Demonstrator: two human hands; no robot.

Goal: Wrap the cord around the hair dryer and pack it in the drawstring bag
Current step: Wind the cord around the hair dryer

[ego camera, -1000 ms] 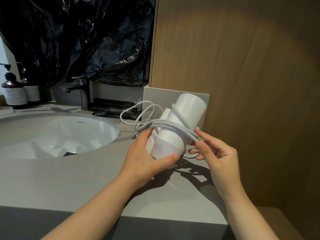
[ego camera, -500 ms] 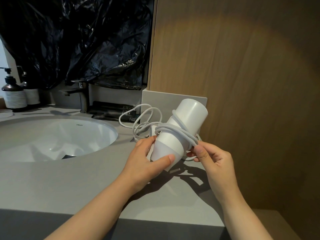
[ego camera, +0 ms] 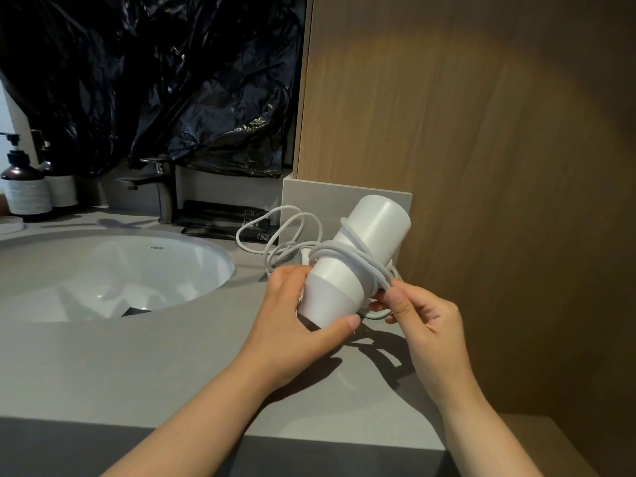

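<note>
The dryer (ego camera: 358,270), a white cylinder, is held in the air just above the right part of the counter (ego camera: 137,366). It is tilted, with its near end low and to the left and its far end up and to the right. The white cord (ego camera: 347,252) crosses its middle in several turns. The rest of the cord hangs in loose loops off the dryer's far left side, over the counter.

The left hand (ego camera: 292,325) grips the dryer's near end, with the thumb lying along the underside and the fingers curled round the far left side. The right hand (ego camera: 423,315) is just right of the dryer and pinches the bunched cord strands between thumb and fingers. One loop shows below that grip.

The hands and dryer cast a dark shadow on the grey counter beneath them. A low grey block (ego camera: 309,197) stands behind the dryer against a tall wood panel (ego camera: 481,166), which fills the right side. A white sink (ego camera: 103,270) is set into the counter to the left, with a dark faucet (ego camera: 161,187) at its far rim. Dark packets (ego camera: 220,218) lie just right of the faucet. Two pump bottles (ego camera: 25,187) stand at the far left. Crumpled black plastic (ego camera: 155,80) hangs over the wall above the sink.
</note>
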